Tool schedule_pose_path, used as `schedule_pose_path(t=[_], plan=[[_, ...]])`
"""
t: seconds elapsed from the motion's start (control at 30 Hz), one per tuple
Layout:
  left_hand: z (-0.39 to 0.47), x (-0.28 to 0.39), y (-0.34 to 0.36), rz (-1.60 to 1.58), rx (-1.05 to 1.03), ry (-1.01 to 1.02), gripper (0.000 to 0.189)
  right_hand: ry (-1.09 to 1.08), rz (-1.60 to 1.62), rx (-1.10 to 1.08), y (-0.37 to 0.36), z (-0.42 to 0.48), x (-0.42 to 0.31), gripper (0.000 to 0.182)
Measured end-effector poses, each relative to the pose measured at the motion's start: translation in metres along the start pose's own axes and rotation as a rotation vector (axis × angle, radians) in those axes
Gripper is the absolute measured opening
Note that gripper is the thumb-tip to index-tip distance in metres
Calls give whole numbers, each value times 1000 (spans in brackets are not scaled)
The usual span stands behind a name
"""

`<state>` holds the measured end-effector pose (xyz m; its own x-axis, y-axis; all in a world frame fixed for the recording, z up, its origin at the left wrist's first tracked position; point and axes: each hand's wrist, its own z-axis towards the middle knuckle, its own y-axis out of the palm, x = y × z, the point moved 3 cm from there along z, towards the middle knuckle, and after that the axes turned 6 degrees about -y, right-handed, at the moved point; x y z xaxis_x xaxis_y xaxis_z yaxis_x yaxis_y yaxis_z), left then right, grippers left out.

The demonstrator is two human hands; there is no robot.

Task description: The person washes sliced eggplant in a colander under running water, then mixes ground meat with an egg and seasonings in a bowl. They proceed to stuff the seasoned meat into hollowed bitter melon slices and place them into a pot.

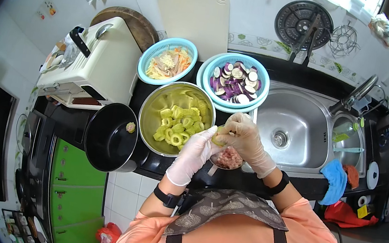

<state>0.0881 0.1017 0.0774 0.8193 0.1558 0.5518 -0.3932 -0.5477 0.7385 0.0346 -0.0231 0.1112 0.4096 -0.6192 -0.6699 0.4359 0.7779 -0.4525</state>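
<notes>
My left hand (193, 154), in a clear plastic glove, holds a piece of bitter melon (219, 138) by its left side. My right hand (245, 139), gloved likewise, has its fingertips on the same green piece; what they pinch is partly hidden. Right below them is a small metal bowl of raw minced meat (229, 158). To the left, a large steel bowl (148, 135) holds many hollow bitter melon rings (179, 127). Further left stands a deep black pot (107, 143) with one meat-filled piece (130, 127) against its inner right side.
Behind are a blue basket of sliced eggplant (236, 81) and a blue basket of shredded vegetables and meat (167, 64). A steel sink (293, 127) lies right. A white cabinet (110, 59) with a knife (79, 42) on it stands left. A cutting board (197, 18) leans on the wall.
</notes>
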Motion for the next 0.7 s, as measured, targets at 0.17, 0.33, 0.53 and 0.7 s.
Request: schedule_pose_path(t=[0.17,0.33,0.53,0.7], plan=[[-1,3,-7,-101,-21,36,30,14,-93,-110,-3,-2,-11,17],[0,7,-2,-212,-40,52,29,-211,-318,-238,-1,-10,-7,36],[0,11,5,-210,-13,33,29,-124,-213,-156,-13,-7,-6,41],[5,10,4,-188,-92,16,27,-219,-422,-226,-16,-6,-10,37]])
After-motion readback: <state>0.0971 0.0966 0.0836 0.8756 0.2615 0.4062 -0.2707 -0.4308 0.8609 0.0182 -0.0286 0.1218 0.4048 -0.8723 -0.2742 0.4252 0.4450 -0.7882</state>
